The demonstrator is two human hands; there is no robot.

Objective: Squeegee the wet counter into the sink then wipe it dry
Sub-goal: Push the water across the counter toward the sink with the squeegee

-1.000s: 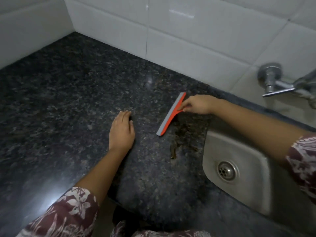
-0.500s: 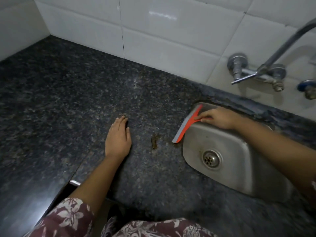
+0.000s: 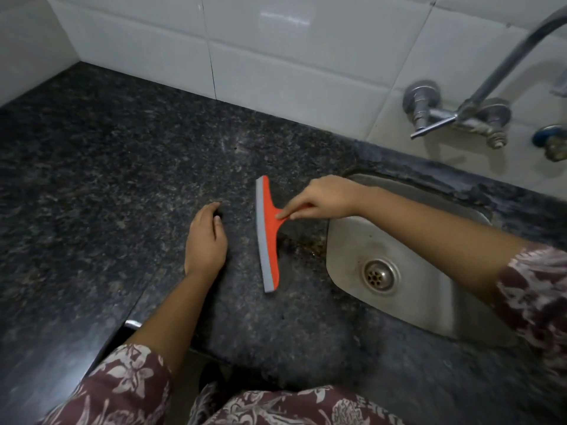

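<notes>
1. Head view, looking down: a dark speckled granite table (image 3: 107, 179) fills most of the picture and meets a wall of glossy white tiles (image 3: 276, 56) at the back and the left.
2. A rectangular stainless-steel sink (image 3: 429, 302) is set into the table on the right, with a round perforated metal drain (image 3: 378, 275) in its floor.
3. A chrome wall tap (image 3: 454, 118) is fixed to the tiles above the sink, and its spout rises out of the picture at the upper right. A small blue-capped valve (image 3: 549, 136) sits just to its right.
4. An orange plastic squeegee with a grey rubber blade (image 3: 268, 237) lies on the table between the two hands, just left of the sink. Its long blade runs from far to near, with the grey edge on the side facing the left hand.
5. The right hand (image 3: 322, 199) reaches across the sink's far corner. Its grip is closed on the squeegee's short orange handle, pinching it, with the forefinger stretched along it.
6. The left hand (image 3: 205, 240) rests palm down on the table, close to the blade but not touching it. Its grip holds nothing; the fingers lie relaxed, their tips slightly bent.
7. A brownish wet smear (image 3: 306, 245) marks the table between the squeegee and the sink's left rim.
8. Maroon sleeves with a pale floral print (image 3: 129, 384) cover both upper arms.
</notes>
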